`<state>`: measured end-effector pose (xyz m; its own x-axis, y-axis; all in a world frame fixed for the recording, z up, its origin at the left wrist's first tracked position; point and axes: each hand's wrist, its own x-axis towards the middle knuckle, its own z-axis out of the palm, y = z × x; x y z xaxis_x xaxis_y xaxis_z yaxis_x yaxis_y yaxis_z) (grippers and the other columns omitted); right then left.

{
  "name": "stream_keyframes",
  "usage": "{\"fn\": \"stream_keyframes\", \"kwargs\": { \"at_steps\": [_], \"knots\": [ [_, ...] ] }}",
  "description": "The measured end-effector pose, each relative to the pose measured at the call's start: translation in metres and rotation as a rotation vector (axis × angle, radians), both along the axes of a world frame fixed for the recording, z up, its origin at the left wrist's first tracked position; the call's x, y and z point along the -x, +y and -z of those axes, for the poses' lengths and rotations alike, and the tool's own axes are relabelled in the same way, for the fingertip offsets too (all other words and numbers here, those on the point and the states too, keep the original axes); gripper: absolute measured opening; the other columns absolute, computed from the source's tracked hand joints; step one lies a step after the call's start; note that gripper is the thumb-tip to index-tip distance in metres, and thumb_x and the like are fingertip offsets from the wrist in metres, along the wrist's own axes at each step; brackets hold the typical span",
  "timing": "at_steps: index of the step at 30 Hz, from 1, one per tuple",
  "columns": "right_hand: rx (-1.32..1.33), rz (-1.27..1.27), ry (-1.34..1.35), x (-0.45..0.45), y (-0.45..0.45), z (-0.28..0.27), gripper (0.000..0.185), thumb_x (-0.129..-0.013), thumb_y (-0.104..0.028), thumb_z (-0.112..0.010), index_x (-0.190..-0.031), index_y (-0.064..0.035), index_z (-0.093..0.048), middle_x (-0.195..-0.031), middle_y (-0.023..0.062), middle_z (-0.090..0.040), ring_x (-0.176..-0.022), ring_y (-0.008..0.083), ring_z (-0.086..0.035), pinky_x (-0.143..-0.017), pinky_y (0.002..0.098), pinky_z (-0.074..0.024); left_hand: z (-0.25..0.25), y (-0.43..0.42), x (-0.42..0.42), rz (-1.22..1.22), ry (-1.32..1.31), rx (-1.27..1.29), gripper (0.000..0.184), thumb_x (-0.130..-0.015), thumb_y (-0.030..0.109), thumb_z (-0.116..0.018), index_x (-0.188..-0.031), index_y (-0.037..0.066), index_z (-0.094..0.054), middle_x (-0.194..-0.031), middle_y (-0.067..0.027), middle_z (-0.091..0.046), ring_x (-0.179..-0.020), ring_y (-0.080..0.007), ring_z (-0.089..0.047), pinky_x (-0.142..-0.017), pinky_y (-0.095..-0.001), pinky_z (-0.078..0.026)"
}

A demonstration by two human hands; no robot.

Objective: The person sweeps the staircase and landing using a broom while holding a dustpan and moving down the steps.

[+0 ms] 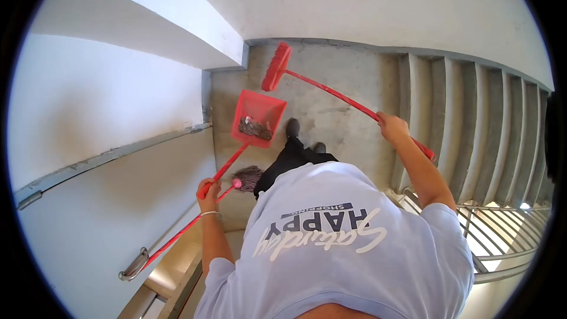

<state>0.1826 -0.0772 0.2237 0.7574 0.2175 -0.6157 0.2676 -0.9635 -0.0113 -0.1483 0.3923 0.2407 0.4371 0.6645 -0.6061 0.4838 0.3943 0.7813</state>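
My left hand (208,195) is closed round the red handle of a dustpan (260,106). Grey and dark debris (255,128) lies in the pan, which is over the landing floor. On the other side, my right hand (394,127) grips the long red handle of a broom (276,66). The broom's red bristle head is beyond the dustpan, near the far wall, apart from the pan. A mop (248,178) with a grey-purple head and red handle stands just beside my left hand; whether my hand touches its handle I cannot tell.
Concrete stairs (472,124) run along the right, with a metal railing (502,230) below them. At the left is a white wall (106,94) with a grey ledge and a metal handrail end (134,264). My dark shoes (293,128) are on the landing floor (336,124).
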Motion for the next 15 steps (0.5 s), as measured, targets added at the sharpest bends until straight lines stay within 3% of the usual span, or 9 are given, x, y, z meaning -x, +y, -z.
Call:
{"fn": "stream_keyframes", "kwargs": {
  "at_steps": [3, 5, 6, 8, 9, 11, 15],
  "knots": [
    [-0.156, 0.141, 0.007, 0.018, -0.028, 0.012, 0.032, -0.086, -0.027, -0.048, -0.116, -0.0183, -0.054, -0.085, 0.0138, -0.063, -0.084, 0.03, -0.06, -0.073, 0.0419, -0.0465, 0.0, 0.006, 0.016, 0.013, 0.018, -0.002, 0.016, -0.074, 0.004, -0.061, -0.088, 0.005, -0.056, -0.084, -0.0094, -0.06, -0.078, -0.0201, -0.063, -0.069, -0.0282, -0.053],
    [-0.375, 0.263, 0.24, 0.032, -0.046, 0.019, 0.031, -0.085, -0.027, -0.05, -0.112, -0.013, -0.057, -0.074, 0.0131, -0.061, -0.068, 0.0255, -0.061, -0.061, 0.0369, -0.0477, 0.004, 0.005, 0.022, 0.005, 0.019, -0.012, 0.016, -0.074, 0.004, -0.062, -0.089, 0.005, -0.056, -0.084, -0.0092, -0.06, -0.077, -0.0198, -0.063, -0.068, -0.0279, -0.053],
    [-0.379, 0.259, 0.236, 0.038, -0.042, 0.004, 0.031, -0.085, -0.027, -0.05, -0.112, -0.013, -0.057, -0.074, 0.0131, -0.061, -0.068, 0.0255, -0.061, -0.061, 0.0369, -0.0477, 0.005, 0.002, 0.025, -0.007, 0.022, -0.022, 0.017, -0.073, 0.005, -0.062, -0.089, 0.005, -0.056, -0.083, -0.0089, -0.06, -0.076, -0.0195, -0.063, -0.067, -0.0276, -0.053],
    [-0.414, 0.723, 0.578, 0.05, -0.031, -0.029, 0.032, -0.086, -0.028, -0.051, -0.11, -0.009, -0.057, -0.062, 0.0065, -0.054, -0.049, 0.016, -0.052, -0.045, 0.0292, -0.0419, 0.013, 0.001, 0.033, 0.025, 0.015, -0.04, 0.017, -0.073, 0.005, -0.062, -0.089, 0.005, -0.056, -0.082, -0.0082, -0.06, -0.075, -0.0192, -0.063, -0.065, -0.0269, -0.053],
    [-0.418, 0.722, 0.574, 0.054, -0.027, -0.038, 0.032, -0.086, -0.028, -0.051, -0.11, -0.009, -0.057, -0.062, 0.0065, -0.054, -0.049, 0.016, -0.052, -0.045, 0.0292, -0.0419, 0.017, -0.001, 0.035, 0.062, 0.013, -0.053, 0.017, -0.072, 0.005, -0.063, -0.088, 0.005, -0.056, -0.081, -0.0075, -0.06, -0.074, -0.0188, -0.063, -0.064, -0.0263, -0.053],
    [-0.566, 0.878, 0.695, 0.065, -0.021, -0.05, 0.032, -0.087, -0.029, -0.051, -0.11, -0.0077, -0.056, -0.058, 0.0007, -0.047, -0.042, 0.008, -0.04, -0.037, 0.0237, -0.0335, 0.023, -0.005, 0.036, 0.055, 0.023, -0.059, 0.017, -0.072, 0.005, -0.063, -0.088, 0.005, -0.056, -0.079, -0.0068, -0.059, -0.072, -0.0181, -0.063, -0.063, -0.0258, -0.053],
    [-0.748, 1.051, 0.699, 0.072, -0.027, -0.068, 0.033, -0.088, -0.028, -0.051, -0.115, -0.0087, -0.053, -0.059, -0.0001, -0.047, -0.042, 0.0073, -0.04, -0.037, 0.0233, -0.0319, 0.038, -0.011, 0.037, 0.065, 0.007, -0.043, 0.015, -0.072, 0.006, -0.062, -0.086, 0.005, -0.056, -0.073, -0.0046, -0.058, -0.066, -0.0162, -0.061, -0.058, -0.0248, -0.052]
  ]
}}
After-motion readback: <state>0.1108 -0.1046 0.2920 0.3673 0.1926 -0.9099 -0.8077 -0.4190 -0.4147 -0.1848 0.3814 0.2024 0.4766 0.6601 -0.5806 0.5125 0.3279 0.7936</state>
